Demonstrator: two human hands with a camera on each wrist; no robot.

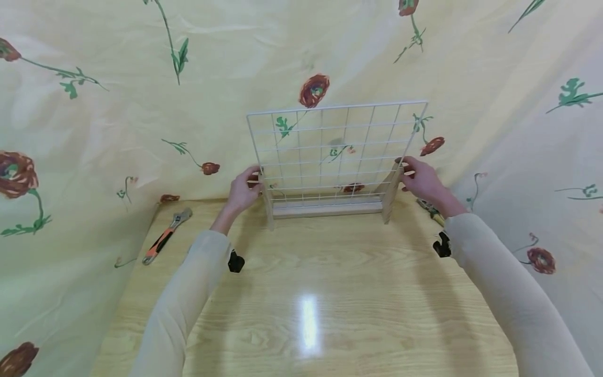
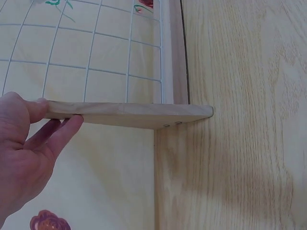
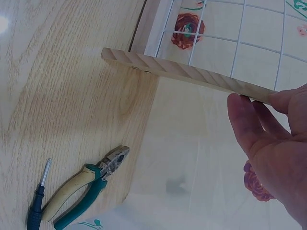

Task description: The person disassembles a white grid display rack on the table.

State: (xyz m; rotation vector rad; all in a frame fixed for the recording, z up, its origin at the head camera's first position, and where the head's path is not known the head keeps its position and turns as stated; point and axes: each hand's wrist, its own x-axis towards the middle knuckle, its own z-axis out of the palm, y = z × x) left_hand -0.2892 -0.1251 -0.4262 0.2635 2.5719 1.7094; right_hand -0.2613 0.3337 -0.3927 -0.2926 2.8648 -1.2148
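A stand with a white wire grid [image 1: 339, 107] and wooden sides stands upright at the back of the wooden table. My left hand [image 1: 244, 191] pinches the upper end of the left wooden side panel [image 2: 129, 110], thumb on one face and fingertips on the other. On the opposite side, my right hand [image 1: 421, 180] grips the upper end of the right side panel [image 3: 187, 72] between thumb and fingers. A wooden crossbar [image 1: 327, 210] joins both panels low down, under the grid. Screw heads [image 2: 178, 123] show on the left panel's outer face.
An adjustable wrench [image 1: 165, 238] with orange and black handle lies at the table's left. Pliers [image 3: 88, 201] and a small screwdriver [image 3: 36, 206] lie at the right, partly hidden by my arm in the head view. Flower-patterned cloth [image 1: 226, 63] rises behind and beside the table.
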